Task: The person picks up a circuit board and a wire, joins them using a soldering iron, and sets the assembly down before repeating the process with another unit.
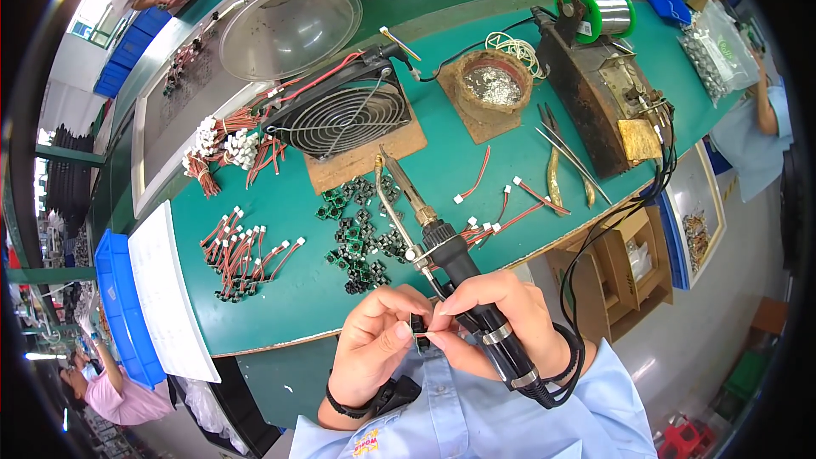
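In front of my chest, my left hand (378,340) pinches a small black electronic part (417,328) between thumb and fingertips. My right hand (501,314) is closed around a black soldering iron (463,270) with a solder feed tube along its barrel. The iron's tip points up and away, over the bench. The right thumb and index fingertips meet at the small part, where a short reddish wire end seems to show. Just beyond my hands lies a heap of small black-and-green circuit parts (357,242). Wired parts (246,255) with white connectors lie to its left.
A black fan (344,115) stands on a wooden board behind the heap. Farther right are a solder pot (495,89), pliers (554,166), tweezers (571,163), a feeder box (595,85) and a solder wire spool (608,10). Cables (578,289) hang beside my right wrist. Loose wires (510,212) lie nearby.
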`<state>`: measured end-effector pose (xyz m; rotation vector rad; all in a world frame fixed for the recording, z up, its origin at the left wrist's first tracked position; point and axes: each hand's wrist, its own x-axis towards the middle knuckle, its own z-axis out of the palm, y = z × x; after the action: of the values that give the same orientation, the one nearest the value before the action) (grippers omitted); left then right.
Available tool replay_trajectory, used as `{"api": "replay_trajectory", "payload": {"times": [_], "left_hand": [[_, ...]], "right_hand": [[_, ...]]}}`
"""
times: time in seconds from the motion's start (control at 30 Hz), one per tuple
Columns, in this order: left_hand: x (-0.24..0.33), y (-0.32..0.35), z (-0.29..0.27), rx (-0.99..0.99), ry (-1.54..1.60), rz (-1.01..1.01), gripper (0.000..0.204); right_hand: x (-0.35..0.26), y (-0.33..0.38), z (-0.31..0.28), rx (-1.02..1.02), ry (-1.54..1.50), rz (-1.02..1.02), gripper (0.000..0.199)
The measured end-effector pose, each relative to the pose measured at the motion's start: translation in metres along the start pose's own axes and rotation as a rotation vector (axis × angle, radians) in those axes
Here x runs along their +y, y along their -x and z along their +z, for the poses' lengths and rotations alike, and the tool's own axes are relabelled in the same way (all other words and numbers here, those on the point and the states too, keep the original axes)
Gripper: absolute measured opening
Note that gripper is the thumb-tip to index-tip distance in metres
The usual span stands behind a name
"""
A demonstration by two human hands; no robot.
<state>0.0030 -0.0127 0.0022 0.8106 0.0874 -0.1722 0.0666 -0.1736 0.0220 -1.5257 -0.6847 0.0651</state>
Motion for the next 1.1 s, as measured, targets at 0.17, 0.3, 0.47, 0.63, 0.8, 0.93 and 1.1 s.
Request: {"api": "replay_trajectory", "payload": {"times": [0.17, 0.3, 0.47, 0.63, 0.8, 0.93, 1.1], "left_hand": [[-0.0001, -0.0004, -0.0013, -0.01, -0.011, 0.006, 0.019], [0.0004, -0.0005, -0.0008, -0.002, -0.011, 0.0, 0.019], [0.0014, -0.0003, 0.0005, 0.01, -0.002, -0.011, 0.018], [0.0019, -0.0004, 0.0006, 0.033, 0.014, -0.024, 0.016], [0.002, -0.0004, 0.0005, 0.028, 0.015, -0.005, 0.015], [0.0029, -0.0002, -0.0002, 0.023, -0.005, 0.002, 0.013], [0.0037, -0.0002, -0.0001, 0.002, -0.002, -0.002, 0.012]], "right_hand": [[-0.0008, 0.0, -0.001, 0.004, -0.011, 0.011, 0.039], [-0.0011, -0.001, -0.0018, -0.006, -0.007, 0.002, 0.04], [-0.0005, 0.0, -0.002, -0.021, -0.022, 0.009, 0.04], [-0.0015, -0.0004, -0.0043, -0.035, -0.022, 0.021, 0.04], [-0.0011, -0.0028, -0.0061, -0.052, -0.033, 0.006, 0.041], [0.0012, -0.0027, -0.0058, -0.062, -0.089, 0.031, 0.04], [0.0021, -0.0021, -0.0056, -0.065, -0.132, 0.063, 0.039]]}}
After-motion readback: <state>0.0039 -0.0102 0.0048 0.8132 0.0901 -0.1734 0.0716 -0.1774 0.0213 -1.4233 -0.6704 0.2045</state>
